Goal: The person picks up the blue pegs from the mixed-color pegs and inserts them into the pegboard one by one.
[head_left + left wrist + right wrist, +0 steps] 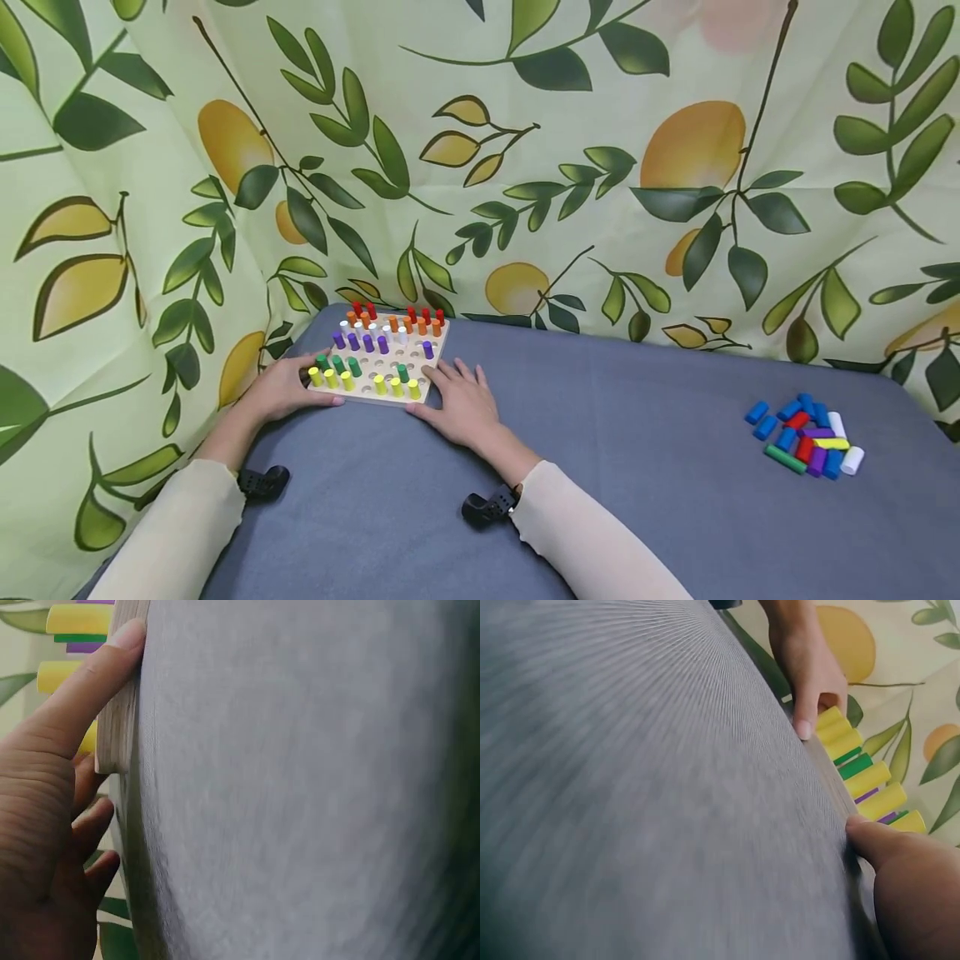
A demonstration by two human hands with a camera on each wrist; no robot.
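A pale wooden pegboard (367, 393) with rows of upright coloured pegs lies at the left back of the table. My left hand (281, 389) grips its front left corner, the thumb (112, 664) along the front edge and the other fingers at the left side, partly hidden. At the front right corner, my right hand (463, 404) touches the board with its thumb (870, 836) on the front edge, while its fingers stretch out past the right side. Yellow pegs (380, 385) line the front row; red pegs (425, 314) stand at the back.
Loose pegs (804, 437) in blue, red, white, purple, yellow and green lie in a pile on the right of the grey-covered table (637, 500). A leaf-patterned cloth (465, 225) hangs close behind the board and along the left side.
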